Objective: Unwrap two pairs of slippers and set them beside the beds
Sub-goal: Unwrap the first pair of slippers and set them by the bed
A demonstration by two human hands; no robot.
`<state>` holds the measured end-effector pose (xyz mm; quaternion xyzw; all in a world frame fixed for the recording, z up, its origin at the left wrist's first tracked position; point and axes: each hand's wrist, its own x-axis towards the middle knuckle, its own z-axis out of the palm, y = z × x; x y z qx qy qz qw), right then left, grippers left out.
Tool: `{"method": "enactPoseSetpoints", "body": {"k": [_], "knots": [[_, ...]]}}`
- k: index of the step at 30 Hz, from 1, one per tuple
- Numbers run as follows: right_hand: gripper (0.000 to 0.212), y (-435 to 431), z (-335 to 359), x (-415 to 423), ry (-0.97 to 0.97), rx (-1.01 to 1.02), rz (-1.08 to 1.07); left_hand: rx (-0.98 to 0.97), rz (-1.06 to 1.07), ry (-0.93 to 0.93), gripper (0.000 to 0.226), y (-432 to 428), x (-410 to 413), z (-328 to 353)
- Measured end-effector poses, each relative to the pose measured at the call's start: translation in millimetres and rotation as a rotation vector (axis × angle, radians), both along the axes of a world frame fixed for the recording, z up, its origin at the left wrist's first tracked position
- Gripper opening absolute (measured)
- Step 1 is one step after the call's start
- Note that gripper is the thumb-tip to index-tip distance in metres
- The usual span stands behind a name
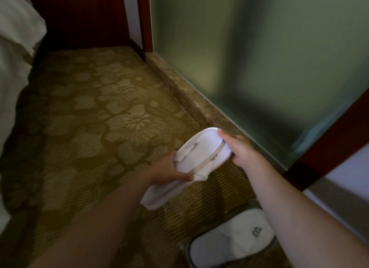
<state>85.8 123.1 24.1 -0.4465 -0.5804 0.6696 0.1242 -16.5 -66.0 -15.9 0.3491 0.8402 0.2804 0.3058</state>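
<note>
Two bare hands hold a flat bundle of white fabric above a carpeted floor. The right hand [238, 148], just below and right of the centre at about 4 o'clock, pinches the rounded toe end of the held slippers [199, 153], thumb on top and fingers curled underneath. The left hand [169, 168], at about 6 o'clock, grips the other end of the same bundle, its thumb pressed across the fabric and its fingers wrapped behind. The held slippers are white with a beige trim line and are clear of the floor. One loose end hangs down past the left hand. Whether the bundle is one slipper or two pressed together is hard to tell.

A second white slipper, the floor slipper [233, 239], lies on the carpet at 5 o'clock, under the right forearm, with a small dark logo on its top and a faint shiny film around its edge.

The carpet [99, 117] is gold-brown with a flower pattern. White linen of the bed [16, 53] fills the 9 o'clock edge. A frosted glass panel [259, 57] stands from 1 to 3 o'clock on a stone sill [185, 95], framed in dark red wood [144, 17].
</note>
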Motion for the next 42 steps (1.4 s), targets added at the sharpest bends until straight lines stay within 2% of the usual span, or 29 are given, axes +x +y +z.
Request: {"method": "enactPoseSetpoints", "body": {"k": [2,5,6,10,12,15,19,21,23,26,34,39,42], "knots": [[0.031,-4,1,-2,0.068,-0.021,0.023,0.01,0.064,-0.1,0.093,-4,-6,3],[0.03,-7,-3,-7,0.067,0.067,-0.028,0.01,0.202,-0.217,0.087,-15,-23,8],[0.031,-8,-5,-8,0.049,0.096,-0.049,0.003,0.247,-0.231,0.091,-21,-28,10],[0.025,-15,-11,-10,-0.02,0.139,-0.033,-0.143,0.317,-0.343,0.14,-65,-51,13],[0.019,-22,-18,-15,-0.041,0.139,0.003,-0.206,0.353,-0.391,0.149,-92,-62,15],[0.012,-33,-35,-24,-0.068,0.108,0.056,-0.287,0.395,-0.324,0.145,-133,-80,10],[0.022,-62,-59,-40,-0.093,0.096,0.201,-0.373,0.429,-0.137,0.137,-183,-93,-1],[0.019,-82,-68,-52,-0.102,0.084,0.273,-0.414,0.447,-0.034,0.12,-205,-97,-10],[0.022,-100,-77,-64,-0.114,0.076,0.32,-0.403,0.467,0.016,0.113,-221,-102,-19],[0.024,-131,-91,-82,-0.131,0.036,0.38,-0.364,0.487,0.078,0.118,-235,-108,-31],[0.033,-193,-132,-102,-0.17,-0.074,0.377,-0.41,0.346,0.271,0.115,-226,-128,-60],[0.026,-196,-148,-104,-0.223,-0.035,0.364,-0.503,0.263,0.28,0.113,-237,-137,-80],[0.028,-179,-155,-104,-0.231,-0.033,0.239,-0.588,0.256,0.254,0.108,-248,-136,-89]]}}
